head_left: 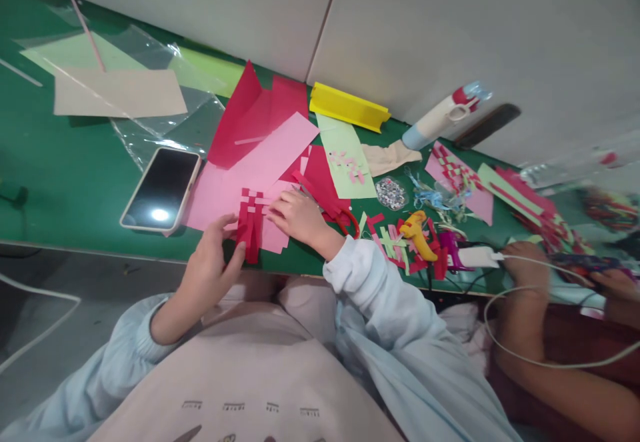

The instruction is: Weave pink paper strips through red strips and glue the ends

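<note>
A small weave of red paper strips (249, 235) crossed by pink strips lies at the table's front edge, over pink paper. My left hand (213, 255) grips its left side, thumb in front and fingers partly behind. From the right, my right hand (296, 215) is closed in a pinch at the loose end of a pink paper strip (261, 201) that runs through the red ones. Red-handled scissors (345, 221) lie just beyond my right wrist, partly on red paper.
A phone (161, 192) lies left of the pink sheet (265, 162). To the right are a yellow glue gun (419, 234), paper scraps (395, 245), a bead container (391, 193) and a bottle (443, 119). Another person's hand (526, 265) and a white cable (543, 263) are at far right.
</note>
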The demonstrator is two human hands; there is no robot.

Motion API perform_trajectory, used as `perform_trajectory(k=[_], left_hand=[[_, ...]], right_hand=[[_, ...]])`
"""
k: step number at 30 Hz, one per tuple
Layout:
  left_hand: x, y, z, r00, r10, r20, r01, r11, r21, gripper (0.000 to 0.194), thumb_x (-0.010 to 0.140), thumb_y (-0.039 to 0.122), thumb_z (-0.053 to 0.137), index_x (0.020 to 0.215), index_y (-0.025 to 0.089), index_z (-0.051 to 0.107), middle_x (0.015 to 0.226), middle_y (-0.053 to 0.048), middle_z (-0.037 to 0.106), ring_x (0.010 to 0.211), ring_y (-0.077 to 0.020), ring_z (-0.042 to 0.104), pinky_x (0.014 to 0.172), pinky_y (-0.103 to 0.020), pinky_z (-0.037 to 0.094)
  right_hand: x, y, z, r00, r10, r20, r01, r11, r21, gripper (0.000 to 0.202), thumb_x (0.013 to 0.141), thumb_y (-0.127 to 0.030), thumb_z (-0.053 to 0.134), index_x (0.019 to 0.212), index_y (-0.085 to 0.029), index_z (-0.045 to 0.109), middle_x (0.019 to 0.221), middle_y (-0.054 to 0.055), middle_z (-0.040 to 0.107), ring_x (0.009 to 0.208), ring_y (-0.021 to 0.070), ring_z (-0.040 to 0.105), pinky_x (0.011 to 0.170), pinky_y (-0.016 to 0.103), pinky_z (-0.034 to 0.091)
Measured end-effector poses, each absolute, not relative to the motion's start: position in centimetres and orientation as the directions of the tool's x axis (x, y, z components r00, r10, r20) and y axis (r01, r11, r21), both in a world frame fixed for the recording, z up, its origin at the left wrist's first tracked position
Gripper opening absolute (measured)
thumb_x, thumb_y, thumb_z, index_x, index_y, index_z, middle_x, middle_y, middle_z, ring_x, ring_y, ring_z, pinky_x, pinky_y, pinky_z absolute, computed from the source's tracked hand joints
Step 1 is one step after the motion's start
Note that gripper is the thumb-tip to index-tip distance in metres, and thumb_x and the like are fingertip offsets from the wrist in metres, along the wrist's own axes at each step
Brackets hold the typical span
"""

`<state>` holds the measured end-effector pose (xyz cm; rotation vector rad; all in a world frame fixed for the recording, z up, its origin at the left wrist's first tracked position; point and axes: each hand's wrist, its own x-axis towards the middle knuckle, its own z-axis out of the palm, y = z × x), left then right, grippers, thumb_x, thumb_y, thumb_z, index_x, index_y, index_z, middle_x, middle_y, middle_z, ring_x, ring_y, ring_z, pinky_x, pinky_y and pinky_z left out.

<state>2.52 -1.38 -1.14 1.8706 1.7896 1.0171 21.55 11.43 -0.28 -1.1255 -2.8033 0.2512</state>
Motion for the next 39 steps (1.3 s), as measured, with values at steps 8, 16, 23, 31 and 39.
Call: perform_trajectory(k=[8, 16, 23, 31, 39], left_hand=[[3.1, -1.2, -1.0, -0.075, 0.991, 0.113, 0.336, -0.081, 0.938, 0.048, 0.095, 0.033, 0.05, 0.138, 0.02, 0.035, 0.127, -0.016, 0.06, 0.079, -0.0147, 0.07, 0.068, -0.03, 0.059], [2.9, -0.9, -1.2, 0.311, 0.837, 0.45, 0.867, -0.443, 0.226, 0.03, 0.093, 0.023, 0.055, 0.121, 0.015, 0.062, 0.126, -0.012, 0.068, 0.112, -0.0301, 0.064, 0.096, -0.047, 0.051], [3.8, -0.8, -3.5, 0.504, 0.778, 0.375, 0.808, -0.578, 0.113, 0.042, 0.098, 0.026, 0.049, 0.136, 0.01, 0.055, 0.14, -0.012, 0.06, 0.132, -0.0271, 0.054, 0.112, -0.044, 0.042], [3.5, -1.1, -3.9, 0.487, 0.8, 0.349, 0.808, -0.565, 0.167, 0.043, 0.099, 0.023, 0.046, 0.139, 0.013, 0.054, 0.144, -0.01, 0.056, 0.135, -0.0258, 0.051, 0.116, -0.044, 0.04], [3.6, -1.1, -3.9, 0.471, 0.818, 0.329, 0.79, -0.558, 0.256, 0.045, 0.097, 0.023, 0.048, 0.142, 0.019, 0.053, 0.145, -0.011, 0.055, 0.136, -0.0275, 0.049, 0.116, -0.048, 0.04]], right_hand=[[21.4, 11.8, -0.7, -0.671, 0.74, 0.05, 0.701, 0.655, -0.283, 0.023, 0.093, -0.035, 0.062, 0.094, -0.015, 0.072, 0.097, 0.008, 0.066, 0.1, 0.0214, 0.056, 0.087, 0.032, 0.04], [21.3, 12.2, -0.3, -0.691, 0.718, 0.077, 0.672, 0.678, -0.299, 0.022, 0.093, -0.032, 0.062, 0.091, -0.014, 0.074, 0.095, 0.008, 0.068, 0.101, 0.0225, 0.058, 0.096, 0.034, 0.04], [20.9, 11.8, -0.3, -0.666, 0.742, 0.078, 0.71, 0.662, -0.24, 0.025, 0.096, -0.03, 0.056, 0.093, -0.015, 0.075, 0.096, 0.009, 0.069, 0.101, 0.022, 0.058, 0.092, 0.034, 0.041], [20.3, 11.2, 0.1, -0.636, 0.771, 0.027, 0.761, 0.632, -0.146, 0.034, 0.101, -0.029, 0.045, 0.097, -0.013, 0.074, 0.099, 0.011, 0.069, 0.099, 0.0221, 0.059, 0.087, 0.034, 0.041], [20.3, 11.4, 0.0, -0.641, 0.767, 0.031, 0.759, 0.64, -0.121, 0.035, 0.101, -0.031, 0.044, 0.1, -0.012, 0.073, 0.101, 0.013, 0.068, 0.101, 0.0238, 0.058, 0.087, 0.035, 0.042]])
